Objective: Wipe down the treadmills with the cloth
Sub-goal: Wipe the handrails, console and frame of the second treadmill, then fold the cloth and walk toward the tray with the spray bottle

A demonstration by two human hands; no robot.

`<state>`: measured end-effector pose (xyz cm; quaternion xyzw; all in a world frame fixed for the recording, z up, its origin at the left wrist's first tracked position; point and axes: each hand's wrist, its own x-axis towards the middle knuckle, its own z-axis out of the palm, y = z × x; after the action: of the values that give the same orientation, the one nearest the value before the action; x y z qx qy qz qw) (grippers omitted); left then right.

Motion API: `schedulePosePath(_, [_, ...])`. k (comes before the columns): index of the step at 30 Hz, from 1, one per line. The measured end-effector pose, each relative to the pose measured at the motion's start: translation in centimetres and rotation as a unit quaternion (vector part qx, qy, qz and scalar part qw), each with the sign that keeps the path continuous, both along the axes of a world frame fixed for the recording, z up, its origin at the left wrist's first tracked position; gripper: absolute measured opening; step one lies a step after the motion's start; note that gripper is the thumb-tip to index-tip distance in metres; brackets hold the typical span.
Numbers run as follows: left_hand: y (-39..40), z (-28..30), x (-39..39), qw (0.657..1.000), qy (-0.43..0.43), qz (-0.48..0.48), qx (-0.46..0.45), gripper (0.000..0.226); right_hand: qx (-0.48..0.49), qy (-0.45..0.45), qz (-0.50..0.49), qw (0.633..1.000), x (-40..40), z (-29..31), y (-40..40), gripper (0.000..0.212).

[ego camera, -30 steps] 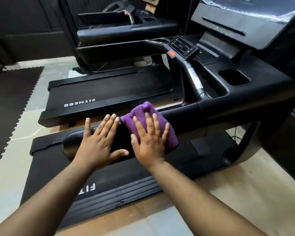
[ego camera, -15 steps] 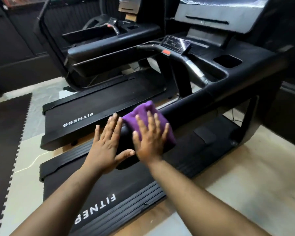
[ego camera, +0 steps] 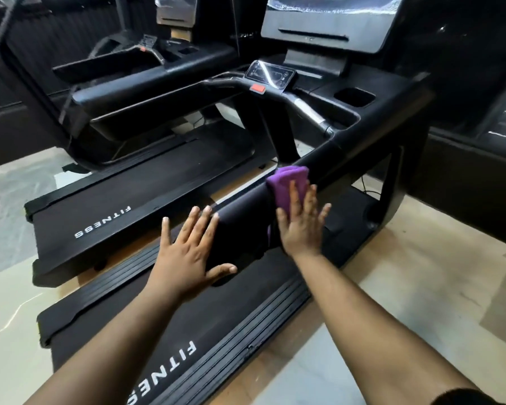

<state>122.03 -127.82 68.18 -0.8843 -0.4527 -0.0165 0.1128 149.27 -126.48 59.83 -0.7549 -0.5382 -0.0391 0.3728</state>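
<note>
A folded purple cloth point(ego camera: 288, 184) lies over the black side handrail point(ego camera: 246, 209) of the nearest treadmill point(ego camera: 170, 340). My right hand point(ego camera: 300, 226) presses flat on the cloth with straight, spread fingers, covering its lower half. Just left of it, my left hand point(ego camera: 187, 255) rests flat on the end of the same handrail, fingers straight, thumb out. A second black treadmill point(ego camera: 135, 197) stands behind, its belt marked FITNESS.
The near treadmill's console point(ego camera: 270, 73) with a red button point(ego camera: 257, 89) and a cup recess point(ego camera: 354, 96) rises at the upper right. A third machine stands at the back left. Pale floor tiles point(ego camera: 421, 302) spread to the right, dark foam matting at the far left edge.
My right hand has slid the cloth up the handrail toward the console, away from my left hand. The view has shifted so that more of the near belt shows.
</note>
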Motion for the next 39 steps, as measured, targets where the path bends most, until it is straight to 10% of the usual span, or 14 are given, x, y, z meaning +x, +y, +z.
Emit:
schedulePosePath(9, [0.4, -0.4, 0.3, 0.998, -0.02, 0.001, 0.053, 0.109, 0.081, 0.398, -0.127, 0.905, 2.2, 0.7, 2.5, 0.064])
schedulePosePath(19, [-0.9, -0.4, -0.1, 0.982, -0.176, 0.026, -0.054, 0.109, 0.055, 0.136, 0.104, 0.984, -12.9, -3.3, -5.8, 0.058])
schedulePosePath(26, [-6.0, -2.6, -5.8, 0.865, -0.421, 0.167, -0.215, 0.11, 0.06, 0.056, 0.227, 0.97, -18.5, -0.9, -10.1, 0.045])
schedulePosePath(32, [-10.1, -1.9, -18.5, 0.719, -0.618, 0.22, -0.232, 0.032, 0.003, 0.118, 0.353, 0.928, -28.8, 1.7, -13.3, 0.055])
schedulePosePath(39, [-17.5, 0.6, -33.5, 0.674, -0.684, 0.227, -0.163, 0.01, -0.063, 0.288, 0.462, 0.837, -42.7, 5.5, -12.8, 0.069])
